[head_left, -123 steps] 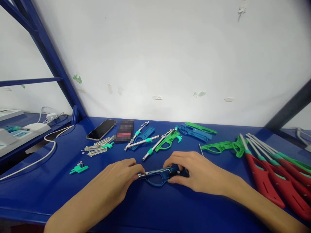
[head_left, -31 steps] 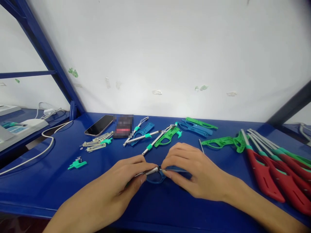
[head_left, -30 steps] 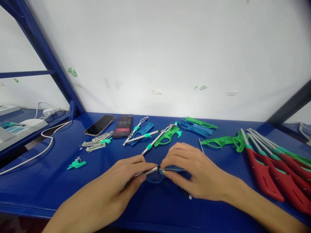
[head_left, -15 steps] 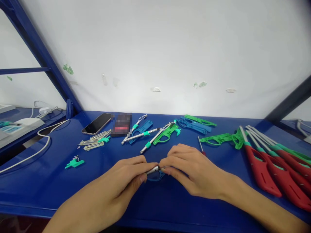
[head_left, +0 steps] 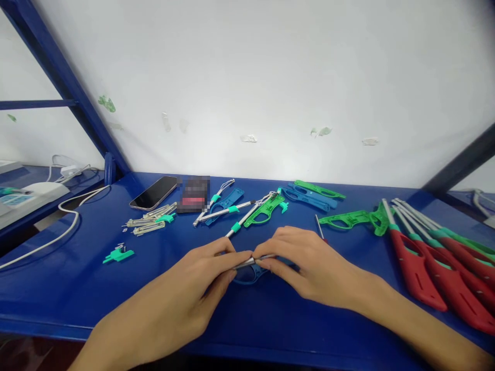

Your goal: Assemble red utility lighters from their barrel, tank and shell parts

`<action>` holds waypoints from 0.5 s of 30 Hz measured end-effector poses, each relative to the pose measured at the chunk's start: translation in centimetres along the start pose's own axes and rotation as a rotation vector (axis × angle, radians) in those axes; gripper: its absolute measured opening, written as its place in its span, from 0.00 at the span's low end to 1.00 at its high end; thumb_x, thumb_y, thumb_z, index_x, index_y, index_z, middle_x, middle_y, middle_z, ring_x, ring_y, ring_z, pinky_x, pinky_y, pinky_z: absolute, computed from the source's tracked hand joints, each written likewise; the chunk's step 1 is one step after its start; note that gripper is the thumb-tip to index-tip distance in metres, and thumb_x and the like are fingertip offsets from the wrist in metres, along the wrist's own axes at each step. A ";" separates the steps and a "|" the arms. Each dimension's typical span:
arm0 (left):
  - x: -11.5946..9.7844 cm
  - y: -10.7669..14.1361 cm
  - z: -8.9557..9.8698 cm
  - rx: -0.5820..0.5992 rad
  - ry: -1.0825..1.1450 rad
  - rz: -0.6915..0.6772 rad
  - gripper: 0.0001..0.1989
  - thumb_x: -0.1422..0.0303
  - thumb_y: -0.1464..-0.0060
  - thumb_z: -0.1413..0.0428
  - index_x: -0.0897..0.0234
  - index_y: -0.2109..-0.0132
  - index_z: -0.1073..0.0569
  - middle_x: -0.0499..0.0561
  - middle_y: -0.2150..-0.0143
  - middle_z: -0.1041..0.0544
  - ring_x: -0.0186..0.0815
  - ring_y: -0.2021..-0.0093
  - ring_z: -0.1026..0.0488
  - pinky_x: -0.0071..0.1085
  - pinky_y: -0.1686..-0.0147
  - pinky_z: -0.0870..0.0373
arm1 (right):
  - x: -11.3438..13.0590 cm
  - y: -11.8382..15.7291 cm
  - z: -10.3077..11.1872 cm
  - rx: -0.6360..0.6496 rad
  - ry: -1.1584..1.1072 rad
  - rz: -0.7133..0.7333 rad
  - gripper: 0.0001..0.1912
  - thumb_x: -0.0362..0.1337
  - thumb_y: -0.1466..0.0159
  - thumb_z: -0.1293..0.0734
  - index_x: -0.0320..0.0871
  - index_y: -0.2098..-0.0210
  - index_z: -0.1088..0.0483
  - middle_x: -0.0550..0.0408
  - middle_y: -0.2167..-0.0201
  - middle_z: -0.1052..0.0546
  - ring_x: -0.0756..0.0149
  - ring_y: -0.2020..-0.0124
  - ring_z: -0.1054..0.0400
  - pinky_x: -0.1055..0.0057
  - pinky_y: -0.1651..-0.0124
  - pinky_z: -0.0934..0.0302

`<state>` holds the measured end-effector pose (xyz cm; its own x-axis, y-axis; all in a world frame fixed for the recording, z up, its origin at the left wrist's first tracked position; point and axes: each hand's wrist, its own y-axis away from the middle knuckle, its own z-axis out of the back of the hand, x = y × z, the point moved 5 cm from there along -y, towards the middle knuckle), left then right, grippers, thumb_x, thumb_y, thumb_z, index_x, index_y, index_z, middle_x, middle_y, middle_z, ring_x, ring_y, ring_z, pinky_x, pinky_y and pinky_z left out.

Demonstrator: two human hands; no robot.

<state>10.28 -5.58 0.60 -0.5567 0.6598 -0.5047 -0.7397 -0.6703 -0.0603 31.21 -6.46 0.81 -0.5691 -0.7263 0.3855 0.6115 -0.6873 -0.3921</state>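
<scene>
My left hand (head_left: 185, 281) is closed in a pinch around a slim silver metal tube (head_left: 245, 263). From the other side, my right hand (head_left: 309, 268) pinches the tube's end, where a thin metallic length shows along the fingers. Both sets of fingertips meet over a blue plastic lighter handle half (head_left: 247, 282), mostly covered by the hands. Just beyond them lies a green lighter handle half (head_left: 266, 210), with a white tube with a teal collar (head_left: 235, 226) beside it. A thin screwdriver-like shaft (head_left: 319, 226) pokes out behind my right hand.
Red long-nosed lighters (head_left: 413, 268) lie in a group at right. Clear lighter tanks (head_left: 149, 222), teal small parts (head_left: 118, 254) and a phone (head_left: 154, 192) sit at left. More blue handle halves (head_left: 309, 198) lie near the wall. A white cable (head_left: 73, 226) crosses the left side.
The metal tube has turned, so its dark end hole no longer shows. A thin metallic length now appears at my right fingertips, and more of the blue handle half is visible.
</scene>
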 end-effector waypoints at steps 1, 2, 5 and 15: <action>0.2 -0.1 0.0 -0.009 0.000 0.016 0.24 0.66 0.21 0.53 0.32 0.27 0.34 0.42 0.38 0.24 0.35 0.37 0.24 0.26 0.41 0.26 | -0.2 -0.1 0.1 0.014 -0.044 -0.052 0.12 0.39 0.20 0.38 0.45 0.49 0.22 0.53 0.63 0.17 0.63 0.63 0.27 0.67 0.56 0.36; 0.4 -0.2 0.1 -0.008 0.004 0.032 0.24 0.65 0.21 0.53 0.31 0.27 0.35 0.42 0.40 0.24 0.35 0.39 0.24 0.27 0.42 0.26 | -0.3 -0.2 0.2 0.036 -0.093 -0.107 0.11 0.41 0.20 0.37 0.47 0.47 0.23 0.57 0.64 0.17 0.66 0.66 0.26 0.70 0.59 0.35; 0.8 -0.6 0.2 0.009 0.040 0.047 0.23 0.64 0.20 0.54 0.29 0.27 0.36 0.43 0.46 0.26 0.33 0.48 0.24 0.28 0.46 0.26 | -0.9 -0.3 0.2 0.129 -0.237 -0.264 0.13 0.48 0.20 0.37 0.51 0.44 0.25 0.66 0.74 0.22 0.73 0.78 0.30 0.77 0.71 0.37; 1.3 -1.0 0.4 -0.050 0.066 0.018 0.23 0.67 0.21 0.52 0.32 0.30 0.32 0.43 0.45 0.27 0.32 0.47 0.25 0.28 0.46 0.28 | -2.0 -0.2 0.5 0.214 -0.325 -0.435 0.16 0.50 0.25 0.31 0.48 0.61 0.18 0.59 0.68 0.22 0.70 0.70 0.33 0.72 0.66 0.39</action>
<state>10.09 -3.93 0.31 -0.5424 0.6249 -0.5615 -0.7092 -0.6989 -0.0928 32.51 -4.80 0.55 -0.6154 -0.3133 0.7233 0.4758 -0.8792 0.0240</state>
